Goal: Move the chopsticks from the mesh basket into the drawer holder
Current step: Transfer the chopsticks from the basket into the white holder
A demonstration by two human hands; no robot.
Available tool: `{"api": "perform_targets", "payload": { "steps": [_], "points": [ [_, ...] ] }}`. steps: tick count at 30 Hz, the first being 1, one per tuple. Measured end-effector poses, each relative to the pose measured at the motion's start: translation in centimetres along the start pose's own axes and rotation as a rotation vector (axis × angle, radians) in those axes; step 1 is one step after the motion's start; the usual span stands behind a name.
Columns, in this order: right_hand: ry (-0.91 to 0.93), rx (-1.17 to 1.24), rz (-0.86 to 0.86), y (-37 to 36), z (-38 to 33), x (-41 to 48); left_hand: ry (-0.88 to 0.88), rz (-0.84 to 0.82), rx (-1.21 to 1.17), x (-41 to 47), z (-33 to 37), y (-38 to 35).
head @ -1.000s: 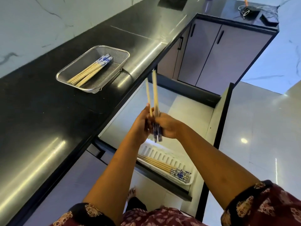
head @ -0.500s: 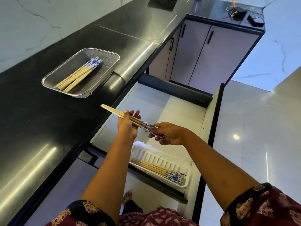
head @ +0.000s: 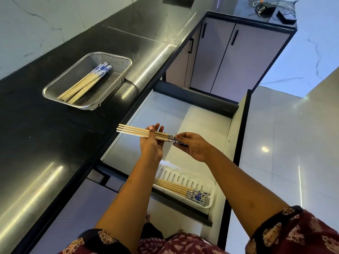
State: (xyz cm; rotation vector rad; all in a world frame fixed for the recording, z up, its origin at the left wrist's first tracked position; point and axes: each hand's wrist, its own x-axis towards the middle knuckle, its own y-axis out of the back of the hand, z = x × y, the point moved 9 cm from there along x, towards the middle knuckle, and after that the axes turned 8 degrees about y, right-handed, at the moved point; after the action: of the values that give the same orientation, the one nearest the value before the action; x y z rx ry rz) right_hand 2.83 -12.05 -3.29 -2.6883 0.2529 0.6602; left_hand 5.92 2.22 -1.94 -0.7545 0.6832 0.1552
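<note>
A bundle of several wooden chopsticks (head: 134, 130) with blue-and-white ends lies level above the open drawer (head: 183, 118). My left hand (head: 151, 143) supports the bundle from below near its middle, fingers spread. My right hand (head: 192, 145) pinches the patterned ends. More chopsticks (head: 86, 83) lie in the metal mesh basket (head: 119, 59) on the black counter. The white slotted holder (head: 183, 177) at the drawer's front holds several chopsticks (head: 176, 188); my left forearm covers its left end.
The black counter (head: 55, 143) runs along the left, its edge bordering the drawer. Grey cabinet doors (head: 229, 57) stand beyond the drawer. Cables and a dark box (head: 266, 8) lie on the far counter. Tiled floor (head: 284, 143) spreads to the right.
The bundle swung from upright to nearly level over the drawer. My hands moved apart along it, the left toward the plain ends and the right to the patterned ends.
</note>
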Motion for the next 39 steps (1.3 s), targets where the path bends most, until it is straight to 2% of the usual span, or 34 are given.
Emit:
{"api": "perform_targets", "payload": {
  "steps": [4, 8, 14, 21, 26, 30, 34, 37, 39],
  "points": [
    [0.010, -0.016, -0.002, 0.5, -0.1, -0.1, -0.022, 0.042, -0.045, 0.3, 0.6, 1.4],
    [0.001, -0.020, 0.022, 2.0, 0.3, -0.6, -0.153, 0.188, -0.157, 0.8, 3.1, 4.6],
    [-0.048, 0.025, 0.039, 2.5, 1.7, -1.0, -0.207, 0.300, -0.092, 1.0, 4.0, 6.1],
    [-0.139, 0.056, 0.151, 3.8, 3.1, -1.0, -0.229, 0.325, -0.001, 1.1, 3.1, 6.6],
    [-0.188, 0.017, 0.138, 5.2, 3.3, -1.3, -0.189, 0.312, 0.045, 1.5, 2.0, 7.2],
    [-0.268, -0.215, -0.017, 5.5, 3.9, -1.8, -0.119, 0.256, 0.065, 2.1, 1.8, 7.6],
    [-0.332, -0.686, -0.188, 5.6, 5.0, -2.0, -0.110, 0.225, 0.122, 2.2, 1.3, 8.2],
    [-0.247, -1.028, -0.338, 4.4, 5.1, -1.5, -0.127, 0.177, 0.151, 2.0, 0.6, 8.4],
    [-0.147, -1.156, -0.429, 2.5, 5.1, -1.2, -0.117, 0.145, 0.173, 2.1, 0.0, 8.4]
  ]
}}
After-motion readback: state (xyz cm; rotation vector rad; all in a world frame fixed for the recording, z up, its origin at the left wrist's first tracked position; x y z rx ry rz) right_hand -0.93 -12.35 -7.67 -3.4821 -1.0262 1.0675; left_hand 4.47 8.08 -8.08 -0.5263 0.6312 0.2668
